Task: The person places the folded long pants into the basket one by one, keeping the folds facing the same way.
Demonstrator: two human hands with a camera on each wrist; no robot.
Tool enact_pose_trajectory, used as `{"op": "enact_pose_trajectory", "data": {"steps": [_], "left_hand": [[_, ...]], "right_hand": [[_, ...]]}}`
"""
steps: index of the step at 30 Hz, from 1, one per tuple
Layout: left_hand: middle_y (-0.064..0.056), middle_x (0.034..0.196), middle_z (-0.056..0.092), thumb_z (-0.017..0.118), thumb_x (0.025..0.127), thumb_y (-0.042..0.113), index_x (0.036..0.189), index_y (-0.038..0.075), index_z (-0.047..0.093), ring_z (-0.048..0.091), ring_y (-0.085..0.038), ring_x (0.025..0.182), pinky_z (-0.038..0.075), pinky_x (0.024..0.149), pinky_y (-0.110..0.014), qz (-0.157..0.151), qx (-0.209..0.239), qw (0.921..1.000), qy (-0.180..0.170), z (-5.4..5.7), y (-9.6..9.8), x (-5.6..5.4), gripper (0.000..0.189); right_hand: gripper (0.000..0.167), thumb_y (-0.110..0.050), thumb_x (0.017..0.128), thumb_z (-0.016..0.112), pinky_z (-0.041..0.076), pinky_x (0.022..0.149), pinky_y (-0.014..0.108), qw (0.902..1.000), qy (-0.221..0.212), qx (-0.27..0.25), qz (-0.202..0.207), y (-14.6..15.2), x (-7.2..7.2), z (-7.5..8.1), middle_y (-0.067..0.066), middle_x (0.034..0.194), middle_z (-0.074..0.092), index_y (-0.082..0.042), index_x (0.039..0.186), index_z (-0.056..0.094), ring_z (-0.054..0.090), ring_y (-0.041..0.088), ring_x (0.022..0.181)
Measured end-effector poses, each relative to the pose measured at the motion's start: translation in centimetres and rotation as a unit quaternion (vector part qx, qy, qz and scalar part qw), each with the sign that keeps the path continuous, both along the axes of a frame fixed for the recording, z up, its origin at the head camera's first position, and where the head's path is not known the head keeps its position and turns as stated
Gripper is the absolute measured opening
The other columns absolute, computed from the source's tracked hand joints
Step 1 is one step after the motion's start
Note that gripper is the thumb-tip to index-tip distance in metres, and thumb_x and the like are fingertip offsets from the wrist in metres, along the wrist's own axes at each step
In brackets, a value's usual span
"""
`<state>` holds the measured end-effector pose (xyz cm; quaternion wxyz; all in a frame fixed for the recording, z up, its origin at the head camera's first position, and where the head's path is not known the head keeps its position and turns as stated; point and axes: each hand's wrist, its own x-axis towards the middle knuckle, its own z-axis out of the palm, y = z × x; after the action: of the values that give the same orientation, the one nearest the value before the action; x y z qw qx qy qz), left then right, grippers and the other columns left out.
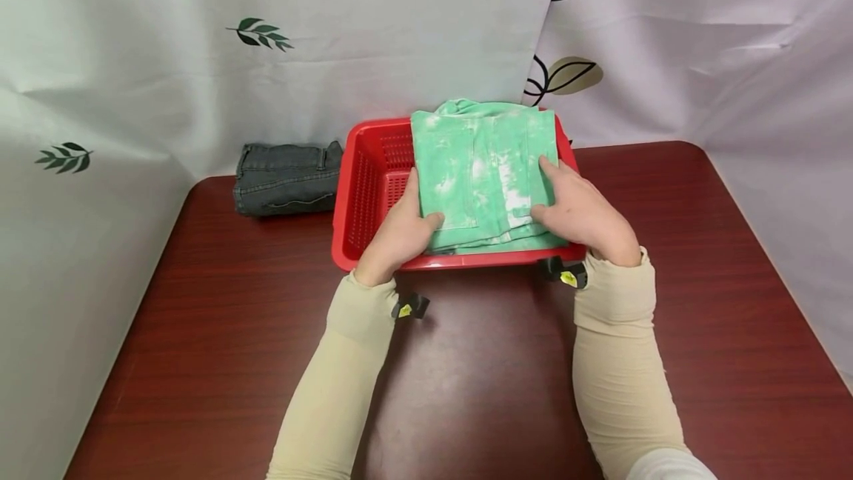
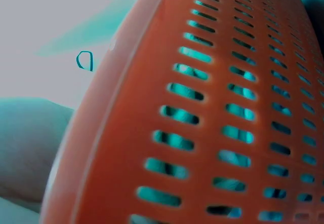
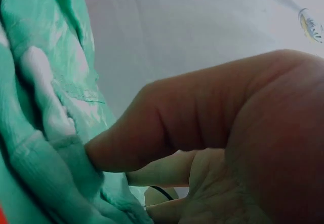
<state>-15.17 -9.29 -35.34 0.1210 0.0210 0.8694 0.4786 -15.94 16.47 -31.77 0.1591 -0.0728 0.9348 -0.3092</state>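
A folded green garment (image 1: 489,176) with white blotches and stitched seams sits in the right part of a red plastic basket (image 1: 341,221). My left hand (image 1: 403,228) grips the garment's left side, the thumb lying over its lower left corner. On the other side, my right hand (image 1: 580,210) holds the right edge, with thumb and a finger on the cloth. The right wrist view shows the right thumb (image 3: 136,133) pressed against the green folds (image 3: 55,148). Slots in the basket wall (image 2: 126,148) fill the left wrist view, with green cloth behind them; the left fingers are mostly hidden.
A folded dark grey pair of jeans (image 1: 286,178) lies on the table, close against the basket's left end. The dark red wooden table (image 1: 480,376) reaches back to a white curtain (image 1: 373,35) with leaf prints. Black wrist-camera mounts (image 1: 413,307) hang below both wrists.
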Motion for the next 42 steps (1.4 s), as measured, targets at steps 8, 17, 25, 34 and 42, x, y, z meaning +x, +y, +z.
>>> {"op": "enact_pose_trajectory", "data": {"steps": [8,17,25,34,42], "left_hand": [[-0.008,0.164,0.026,0.058,0.099,0.017,0.163,0.012,0.004,0.036,-0.023,0.141,0.034,0.114,-0.043,-0.005,-0.033,0.9994,0.004,0.6,-0.6,0.5,0.084],[-0.008,0.162,0.03,0.059,0.099,0.028,0.162,0.009,0.007,0.041,-0.024,0.14,0.036,0.113,-0.043,-0.004,-0.083,0.9964,0.013,1.9,-1.6,1.2,0.084],[-0.008,0.157,0.038,0.061,0.099,0.026,0.163,0.012,0.007,0.058,-0.022,0.123,0.044,0.105,-0.043,0.008,-0.061,0.9979,0.022,2.8,-2.6,1.7,0.084],[-0.007,0.154,0.043,0.061,0.099,0.025,0.163,0.015,0.014,0.057,-0.023,0.124,0.049,0.1,-0.045,0.05,-0.041,0.9959,0.063,3.4,-3.8,2.4,0.08],[-0.007,0.148,0.05,0.06,0.099,0.02,0.16,0.014,0.025,0.061,-0.022,0.119,0.052,0.097,-0.045,0.112,-0.01,0.9869,0.115,3.9,-5.2,3.0,0.07]], "right_hand": [[0.08,-0.026,0.098,0.059,0.014,0.119,0.059,0.9995,0.027,-0.014,-0.012,0.0,0.1,0.2,0.028,0.164,0.01,0.003,0.159,0.016,0.002,0.039,0.153],[0.077,-0.033,0.1,0.057,0.016,0.119,0.058,0.9967,0.064,-0.036,-0.035,-0.3,0.7,0.5,0.027,0.164,0.013,0.003,0.158,0.022,0.009,0.039,0.152],[0.071,-0.032,0.1,0.057,0.018,0.118,0.057,0.9899,0.112,-0.073,-0.048,-0.9,1.0,0.5,0.024,0.162,0.021,-0.001,0.157,0.029,0.017,0.039,0.15],[0.068,-0.032,0.101,0.057,0.019,0.117,0.06,0.985,0.138,-0.089,-0.054,-1.9,1.7,0.9,0.02,0.163,0.022,-0.006,0.157,0.031,0.011,0.037,0.151],[0.067,-0.029,0.099,0.06,0.018,0.118,0.058,0.9828,0.154,-0.098,-0.027,-3.3,2.2,0.8,0.022,0.162,0.023,-0.005,0.156,0.034,0.012,0.035,0.152]]}}
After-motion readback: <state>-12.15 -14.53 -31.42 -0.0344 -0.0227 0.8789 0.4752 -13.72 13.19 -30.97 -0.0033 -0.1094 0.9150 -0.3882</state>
